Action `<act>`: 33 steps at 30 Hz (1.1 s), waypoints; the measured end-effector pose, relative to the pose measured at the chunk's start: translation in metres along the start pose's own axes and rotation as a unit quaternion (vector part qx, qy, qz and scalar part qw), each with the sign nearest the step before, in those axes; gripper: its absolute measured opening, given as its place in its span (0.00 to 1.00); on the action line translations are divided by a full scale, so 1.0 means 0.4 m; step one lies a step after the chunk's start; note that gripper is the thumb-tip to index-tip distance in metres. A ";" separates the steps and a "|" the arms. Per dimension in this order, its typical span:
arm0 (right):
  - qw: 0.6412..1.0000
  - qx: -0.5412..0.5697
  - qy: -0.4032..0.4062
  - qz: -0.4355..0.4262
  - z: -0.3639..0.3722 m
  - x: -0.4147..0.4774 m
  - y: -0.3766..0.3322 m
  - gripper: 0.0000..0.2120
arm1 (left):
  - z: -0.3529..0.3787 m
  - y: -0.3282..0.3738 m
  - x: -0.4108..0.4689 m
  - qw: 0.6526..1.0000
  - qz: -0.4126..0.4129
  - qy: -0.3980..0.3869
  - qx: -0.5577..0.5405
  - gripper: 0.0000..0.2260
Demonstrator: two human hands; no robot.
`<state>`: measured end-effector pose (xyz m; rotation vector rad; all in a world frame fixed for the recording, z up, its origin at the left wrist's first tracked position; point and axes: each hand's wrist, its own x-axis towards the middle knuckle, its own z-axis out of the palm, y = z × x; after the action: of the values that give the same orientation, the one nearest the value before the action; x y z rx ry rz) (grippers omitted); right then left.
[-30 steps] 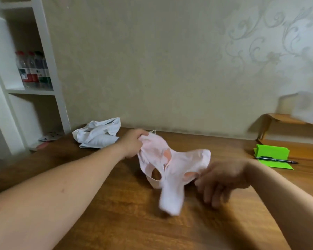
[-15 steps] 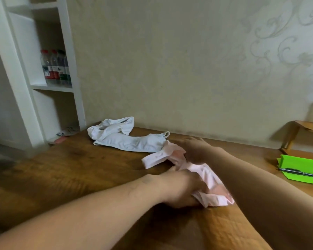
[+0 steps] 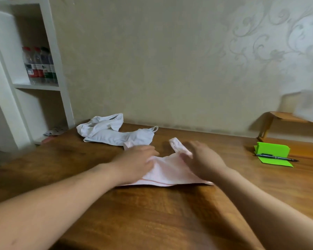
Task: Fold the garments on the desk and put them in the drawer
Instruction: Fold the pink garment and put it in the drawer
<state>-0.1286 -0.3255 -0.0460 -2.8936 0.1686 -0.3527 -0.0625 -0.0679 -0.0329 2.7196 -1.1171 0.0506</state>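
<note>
Pressing down on a pale pink garment [image 3: 167, 173] with both hands, the person has it spread on the wooden tabletop [image 3: 152, 213], roughly centre of the view. Left hand [image 3: 134, 164] lies palm-down over the garment's left part, fingers [image 3: 150, 152] extended and close together, flat on the cloth rather than curled around it; a small pink corner shows just past the fingertips. Right hand [image 3: 203, 159] lies over the right part, fingers pointing left and loosely bent; a rolled pink strap or edge sticks out on the far side of this hand, touching it. Whether the right fingers pinch that strip or only rest on it cannot be told, the hand being slightly blurred. Near edge of the garment, with a thin darker pink line along it, lies flat on the wood between the two wrists. A second, white garment [image 3: 114, 134] lies crumpled farther back and to the left, its right end touching or just overlapping the pink one near the left fingertips. At far right, well apart from both hands, a green card [image 3: 273, 152] with a black pen [image 3: 276, 157] on it. Bottles [image 3: 39, 64] stand on a white shelf [image 3: 36, 86] at left.
</note>
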 end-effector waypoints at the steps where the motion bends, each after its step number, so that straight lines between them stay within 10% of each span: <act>1: 0.999 -0.006 -0.041 -0.017 0.028 -0.009 -0.011 0.26 | 0.030 0.021 -0.001 0.999 -0.004 -0.043 0.011 0.24; 4: 0.988 -0.012 -0.150 0.038 0.075 -0.023 -0.007 0.33 | 0.099 0.022 -0.020 0.990 -0.065 -0.119 0.041 0.32; 8: 0.989 0.035 -0.103 0.103 0.070 -0.035 0.009 0.36 | 0.114 -0.002 -0.051 0.991 -0.077 -0.102 0.029 0.33; 14: 0.954 0.017 -0.112 0.278 -0.004 -0.038 0.058 0.42 | 0.079 0.043 -0.107 0.996 -0.052 0.071 0.033 0.24; 18: 0.921 0.165 -0.156 0.315 -0.037 -0.020 0.026 0.31 | 0.089 0.107 -0.093 0.999 -0.034 0.000 0.035 0.21; 24: 0.942 0.271 0.045 0.194 -0.076 0.005 -0.066 0.08 | 0.078 0.085 -0.081 0.987 -0.079 0.045 -0.135 0.18; 28: 0.976 0.174 0.120 0.052 -0.132 0.016 -0.220 0.04 | -0.001 0.036 -0.073 0.874 -0.212 0.117 -0.421 0.19; 31: 0.988 0.110 0.088 -0.067 -0.127 0.005 -0.357 0.04 | -0.061 -0.010 -0.082 0.721 -0.258 0.064 -0.640 0.34; 33: 0.982 0.121 0.025 -0.145 -0.100 -0.011 -0.423 0.05 | -0.087 -0.043 -0.100 0.679 -0.253 0.003 -0.689 0.39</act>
<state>-0.1280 -0.1690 0.0301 -2.6677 -0.2724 -0.4613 -0.0777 -0.0215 -0.0062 1.4471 -0.0794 -0.6022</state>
